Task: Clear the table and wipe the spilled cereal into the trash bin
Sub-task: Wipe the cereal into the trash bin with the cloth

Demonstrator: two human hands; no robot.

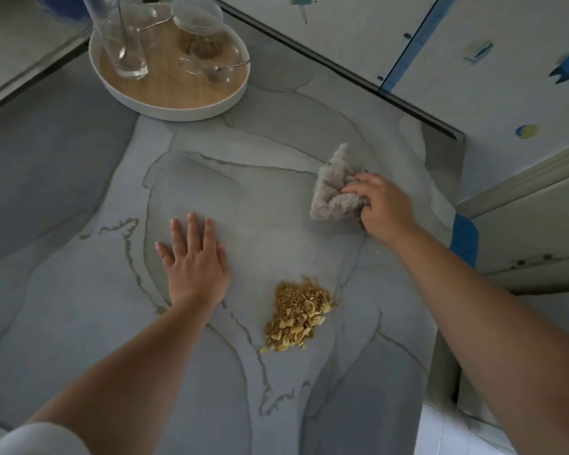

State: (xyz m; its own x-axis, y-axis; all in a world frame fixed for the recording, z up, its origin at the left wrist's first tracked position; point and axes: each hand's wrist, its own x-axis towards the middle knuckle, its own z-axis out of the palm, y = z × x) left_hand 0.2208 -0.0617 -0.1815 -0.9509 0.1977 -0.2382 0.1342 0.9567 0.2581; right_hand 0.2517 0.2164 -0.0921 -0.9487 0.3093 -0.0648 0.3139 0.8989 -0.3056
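grey marble-look table w/ cereal pile, fluffy cloth, round tray at far edge.

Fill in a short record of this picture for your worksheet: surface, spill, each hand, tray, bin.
surface: grey veined table
spill: cereal pile near the front, apart from both hands
left hand: flat on the table, holding nothing
right hand: grips a grey cloth near the right edge
tray: round, far left, holding glassware
bin: not in view

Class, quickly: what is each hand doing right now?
Left hand: open, fingers straight, flat on the grey marbled table.
Right hand: closed on the crumpled grey fluffy cloth.
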